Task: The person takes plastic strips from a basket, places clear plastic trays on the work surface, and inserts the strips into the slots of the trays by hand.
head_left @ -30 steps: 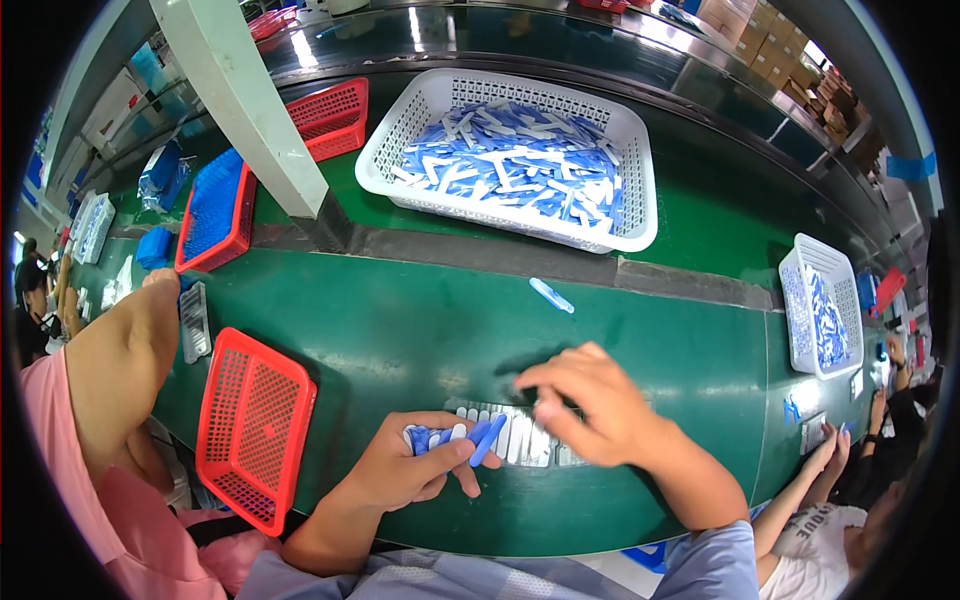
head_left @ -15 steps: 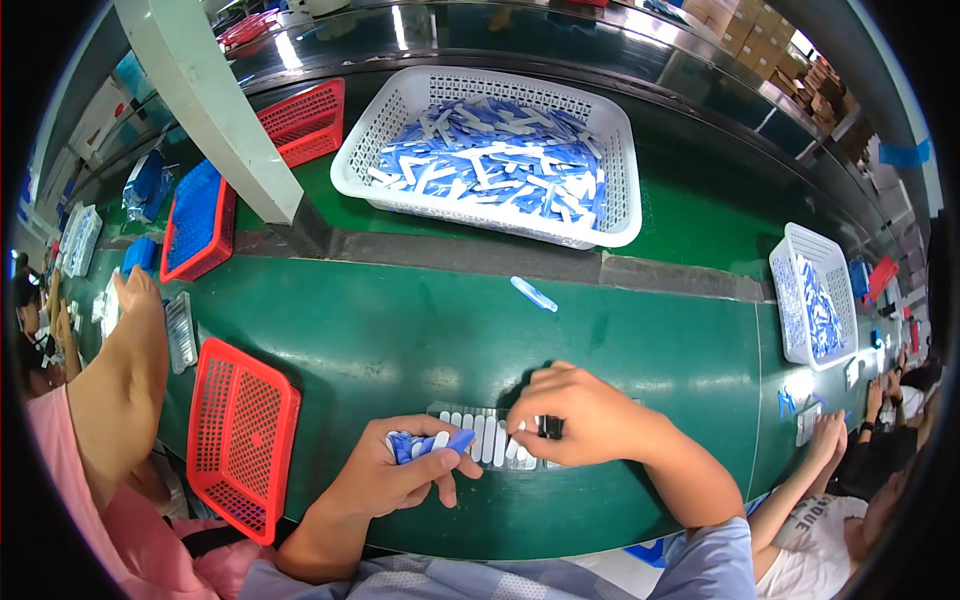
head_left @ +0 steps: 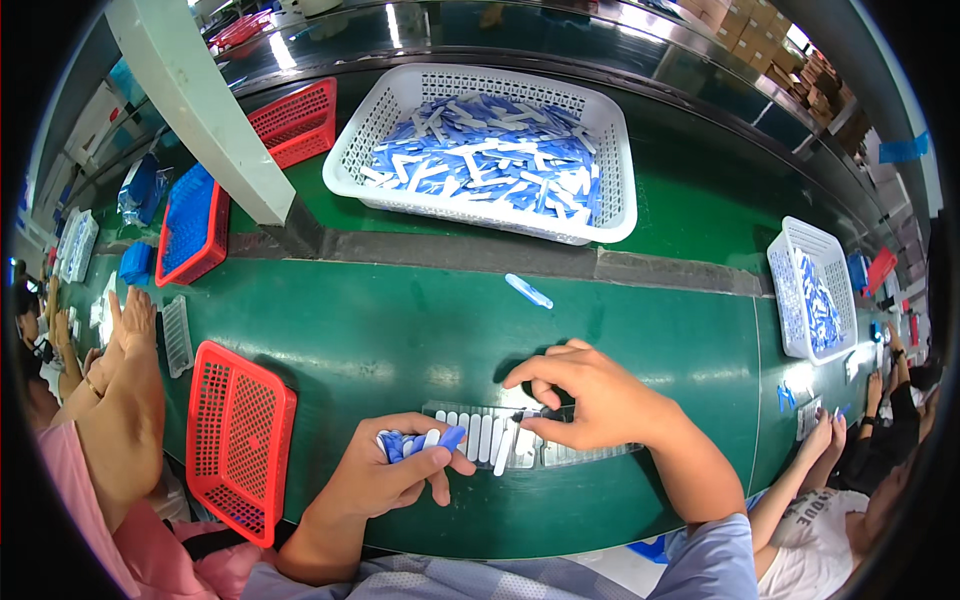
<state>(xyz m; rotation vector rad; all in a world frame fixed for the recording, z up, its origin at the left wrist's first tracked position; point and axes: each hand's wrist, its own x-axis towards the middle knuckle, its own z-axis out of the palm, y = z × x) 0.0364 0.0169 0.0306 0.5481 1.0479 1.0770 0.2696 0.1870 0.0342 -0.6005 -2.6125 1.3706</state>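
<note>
"What's on our remote feed?"
"I see a white basket (head_left: 470, 216) heaped with blue-and-white pieces (head_left: 490, 160), and a clear tray (head_left: 590, 456) holding white sticks (head_left: 473, 436)."
"And the grip?"
"Left hand (head_left: 390, 484) clutches a blue-and-white bunch (head_left: 412, 443); right hand (head_left: 602, 397), thumb and forefinger parted, is over the tray."

Colour and pattern data: green worktop (head_left: 640, 330).
The handheld pieces (head_left: 405, 445) were blue and white; the tray (head_left: 585, 455) was transparent, with white strips (head_left: 473, 438). The large basket (head_left: 619, 190) was white, the near-left basket (head_left: 235, 440) red, both with perforated lattice walls. The right sleeve (head_left: 710, 560) was pale blue.
</note>
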